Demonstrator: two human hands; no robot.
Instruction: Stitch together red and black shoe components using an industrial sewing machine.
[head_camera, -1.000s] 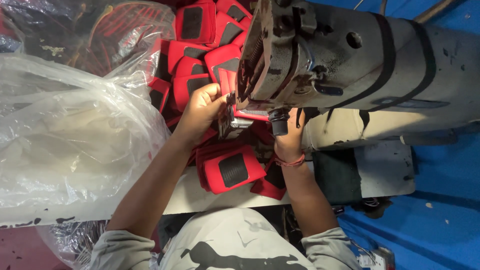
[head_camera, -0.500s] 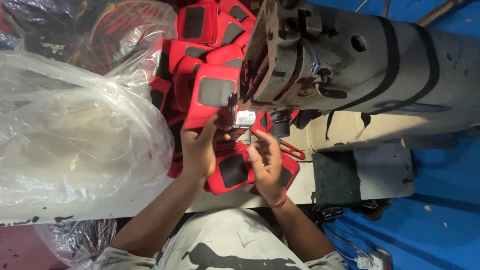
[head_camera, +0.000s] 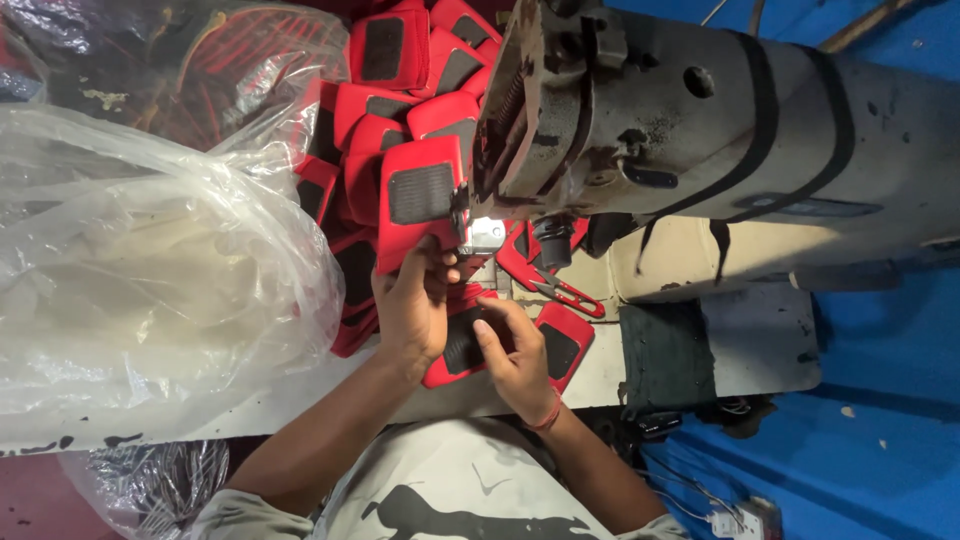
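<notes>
Red padded piece (head_camera: 420, 200) with a black mesh patch is pinched at its lower edge by the left hand (head_camera: 412, 305), fingers closed on it, top edge up against the needle area of the sewing machine (head_camera: 690, 130). Right hand (head_camera: 515, 360) lies flat, fingers loosely spread, on another red piece (head_camera: 560, 345) on the table (head_camera: 600, 375); it presses rather than grips.

Beyond the hands: a pile of like red pieces (head_camera: 400, 90) is heaped behind and left of the machine head. Red-handled snips (head_camera: 560, 290) lie just right of the needle. A large clear plastic bag (head_camera: 140, 270) fills the left side.

Progress, as judged: many pieces are stacked behind the machine, apparently already handled; a few lie near the hands. One piece is at the needle now. Whether it carries a seam cannot be told.
</notes>
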